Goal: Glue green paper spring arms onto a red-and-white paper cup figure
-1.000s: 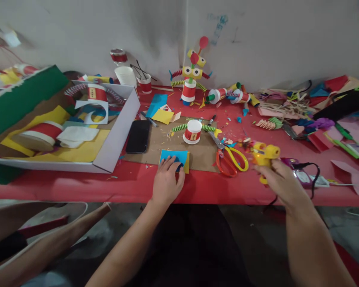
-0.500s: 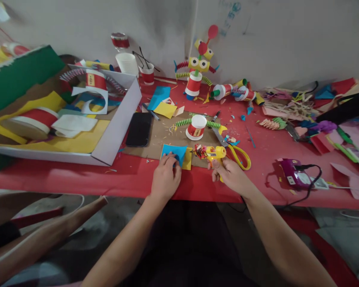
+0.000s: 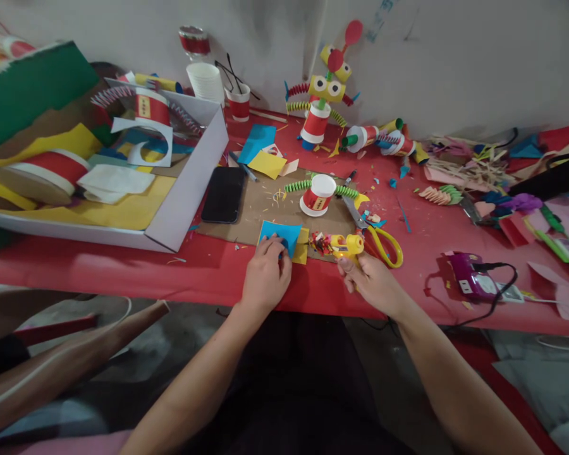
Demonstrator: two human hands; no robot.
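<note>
My left hand (image 3: 265,272) bends its fingers onto a piece of blue paper (image 3: 289,235) near the table's front edge, and the fingertips are partly hidden. Yellow paper (image 3: 302,253) sticks out from under the blue piece on its right. In my right hand (image 3: 374,283) is a yellow hot glue gun (image 3: 345,245), gripped by its handle, its nozzle pointing left toward the papers. Beyond them stands a red and white paper cup (image 3: 318,197) with green folded-paper arms. Scissors (image 3: 387,248) with yellow handles lie just past the glue gun.
A phone (image 3: 224,194) rests on the cardboard (image 3: 256,212), left of the cup. Further left is a white box (image 3: 189,183) of craft pieces. Finished paper-cup figures (image 3: 317,123) stand behind. A purple power socket (image 3: 474,278) with cables sits at right. Another person's limbs (image 3: 76,360) show lower left.
The view has shifted slightly, so the table things sit a little higher and further right. Both hands keep their places, one on the blue paper, the other around the glue gun.
</note>
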